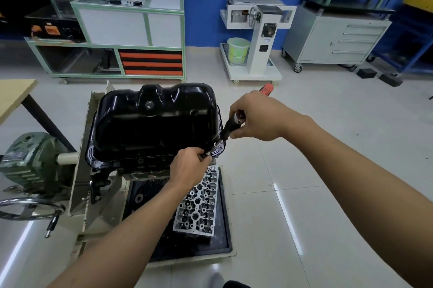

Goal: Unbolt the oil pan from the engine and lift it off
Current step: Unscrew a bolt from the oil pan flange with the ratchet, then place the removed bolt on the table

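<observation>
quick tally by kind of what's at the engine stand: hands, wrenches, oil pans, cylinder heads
hands: 2, left hand and right hand
ratchet wrench: 1
oil pan: 1
cylinder head: 1
total: 5

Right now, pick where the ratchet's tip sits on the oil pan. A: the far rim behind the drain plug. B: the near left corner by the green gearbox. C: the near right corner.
C: the right hand grips the ratchet, whose tip meets the oil pan at its near right corner, where the left hand pinches it.
</observation>
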Motion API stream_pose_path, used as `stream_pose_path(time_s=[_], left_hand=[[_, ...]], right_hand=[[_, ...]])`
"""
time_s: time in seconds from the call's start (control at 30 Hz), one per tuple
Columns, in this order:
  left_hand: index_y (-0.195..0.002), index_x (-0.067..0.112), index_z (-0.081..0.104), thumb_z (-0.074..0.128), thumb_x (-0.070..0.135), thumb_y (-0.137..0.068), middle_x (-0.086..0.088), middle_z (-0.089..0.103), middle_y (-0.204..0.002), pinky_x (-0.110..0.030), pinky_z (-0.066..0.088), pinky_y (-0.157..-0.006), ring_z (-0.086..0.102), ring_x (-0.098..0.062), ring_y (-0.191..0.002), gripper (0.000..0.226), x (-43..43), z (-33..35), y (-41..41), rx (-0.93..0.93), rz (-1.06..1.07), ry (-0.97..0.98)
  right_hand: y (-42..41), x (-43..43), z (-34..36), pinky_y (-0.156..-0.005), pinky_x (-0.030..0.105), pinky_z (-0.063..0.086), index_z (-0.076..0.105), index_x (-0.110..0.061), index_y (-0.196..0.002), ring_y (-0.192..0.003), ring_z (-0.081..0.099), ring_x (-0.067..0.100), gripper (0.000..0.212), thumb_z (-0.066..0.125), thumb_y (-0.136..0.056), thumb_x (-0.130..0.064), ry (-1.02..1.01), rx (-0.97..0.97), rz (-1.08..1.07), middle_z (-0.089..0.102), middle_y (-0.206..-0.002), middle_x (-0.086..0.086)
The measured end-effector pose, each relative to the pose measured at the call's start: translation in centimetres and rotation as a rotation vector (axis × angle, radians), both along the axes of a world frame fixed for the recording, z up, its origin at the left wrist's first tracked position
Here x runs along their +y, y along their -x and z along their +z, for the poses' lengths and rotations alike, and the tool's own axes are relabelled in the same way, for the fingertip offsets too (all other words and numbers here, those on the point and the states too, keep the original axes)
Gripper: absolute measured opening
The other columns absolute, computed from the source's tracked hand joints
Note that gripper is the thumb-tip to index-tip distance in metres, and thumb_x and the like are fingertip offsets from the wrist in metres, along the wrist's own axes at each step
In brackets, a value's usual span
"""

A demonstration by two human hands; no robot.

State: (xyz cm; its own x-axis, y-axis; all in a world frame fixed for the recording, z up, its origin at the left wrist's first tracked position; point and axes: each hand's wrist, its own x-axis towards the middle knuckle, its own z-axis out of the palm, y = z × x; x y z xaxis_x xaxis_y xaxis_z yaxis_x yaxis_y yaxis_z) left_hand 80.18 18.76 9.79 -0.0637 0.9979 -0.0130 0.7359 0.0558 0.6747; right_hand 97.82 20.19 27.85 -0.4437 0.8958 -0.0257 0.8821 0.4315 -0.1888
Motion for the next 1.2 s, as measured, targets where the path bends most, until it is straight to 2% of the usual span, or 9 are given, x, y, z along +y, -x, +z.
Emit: stream_pose_path(time_s=[0.3,0.43,0.6,0.7,0.77,0.83,0.9,1.07,1.2], left_hand=[[-0.085,0.021,0.078,0.067,0.046,-0.09,0.006,0.07,-0.069,-0.034,0.056,-0.066,0.067,-0.021,-0.07,0.028,0.4,-0.4,-2.2,0.03,0.178,-0.006],[-0.078,0.019,0.076,0.066,0.042,-0.089,0.005,0.068,-0.066,-0.034,0.055,-0.066,0.066,-0.022,-0.068,0.028,0.6,-0.4,-2.6,0.045,0.196,0.005],[-0.081,0.022,0.076,0.069,0.038,-0.088,0.013,0.067,-0.066,-0.033,0.057,-0.066,0.066,-0.01,-0.067,0.018,0.2,-0.5,-1.8,-0.105,0.16,-0.024],[-0.077,0.03,0.074,0.073,0.036,-0.086,0.016,0.066,-0.061,-0.026,0.053,-0.059,0.064,-0.001,-0.062,0.011,-0.4,0.2,0.5,-0.196,0.169,-0.086],[-0.072,0.036,0.07,0.075,0.032,-0.085,0.019,0.067,-0.064,-0.017,0.05,-0.057,0.065,0.002,-0.065,0.014,-1.0,1.0,3.1,-0.227,0.171,-0.138],[-0.072,0.038,0.07,0.078,0.027,-0.084,0.023,0.068,-0.069,-0.011,0.05,-0.059,0.066,0.001,-0.066,0.017,-1.8,2.1,6.4,-0.252,0.183,-0.18],[-0.076,0.037,0.072,0.08,0.019,-0.083,0.019,0.07,-0.066,-0.01,0.049,-0.063,0.066,0.001,-0.065,0.022,-2.6,3.4,10.0,-0.293,0.231,-0.212],[-0.09,0.017,0.08,0.079,0.005,-0.084,0.001,0.076,-0.076,-0.022,0.054,-0.07,0.068,-0.009,-0.069,0.013,-6.2,5.7,19.9,-0.404,0.414,-0.282],[-0.093,0.022,0.079,0.08,0.008,-0.084,0.006,0.077,-0.08,-0.021,0.059,-0.071,0.071,-0.006,-0.074,0.016,-10.6,6.6,28.7,-0.422,0.583,-0.338]], right_hand=[[-2.3,1.6,-0.2,-0.07,0.045,0.054,0.073,-0.015,-0.088,-0.074,0.056,0.02,0.028,0.085,-0.075,-0.037,0.019,0.098,-0.012,0.065,-0.078,0.0],[-2.9,2.1,-0.6,-0.065,0.046,0.054,0.073,-0.014,-0.085,-0.067,0.055,0.022,0.027,0.086,-0.074,-0.035,0.042,0.141,-0.002,0.061,-0.072,0.001],[-3.6,2.3,-0.3,-0.056,0.038,0.053,0.074,-0.012,-0.083,-0.054,0.059,0.014,0.025,0.087,-0.073,-0.031,0.087,0.223,0.016,0.066,-0.072,0.007],[-3.3,2.4,0.7,-0.047,0.023,0.047,0.074,-0.014,-0.082,-0.046,0.062,0.014,0.024,0.089,-0.073,-0.03,0.156,0.3,0.01,0.067,-0.07,0.008],[-2.3,2.3,1.7,-0.047,0.022,0.046,0.075,-0.017,-0.081,-0.046,0.062,0.014,0.02,0.089,-0.073,-0.029,0.189,0.364,0.029,0.068,-0.065,0.003],[-0.4,2.2,2.7,-0.046,0.023,0.048,0.075,-0.018,-0.078,-0.045,0.062,0.015,0.016,0.088,-0.073,-0.026,0.22,0.424,0.068,0.067,-0.061,0.002],[2.2,1.9,3.4,-0.044,0.021,0.047,0.075,-0.019,-0.075,-0.045,0.061,0.017,0.014,0.088,-0.073,-0.024,0.24,0.502,0.107,0.067,-0.059,0.003],[12.6,0.0,2.9,-0.042,0.019,0.043,0.076,-0.023,-0.076,-0.039,0.054,0.014,0.012,0.087,-0.073,-0.027,0.286,0.742,0.171,0.062,-0.049,0.002],[23.3,-1.4,1.3,-0.042,0.018,0.04,0.077,-0.021,-0.079,-0.037,0.052,0.014,0.008,0.083,-0.08,-0.026,0.357,0.856,0.21,0.058,-0.045,0.002]])
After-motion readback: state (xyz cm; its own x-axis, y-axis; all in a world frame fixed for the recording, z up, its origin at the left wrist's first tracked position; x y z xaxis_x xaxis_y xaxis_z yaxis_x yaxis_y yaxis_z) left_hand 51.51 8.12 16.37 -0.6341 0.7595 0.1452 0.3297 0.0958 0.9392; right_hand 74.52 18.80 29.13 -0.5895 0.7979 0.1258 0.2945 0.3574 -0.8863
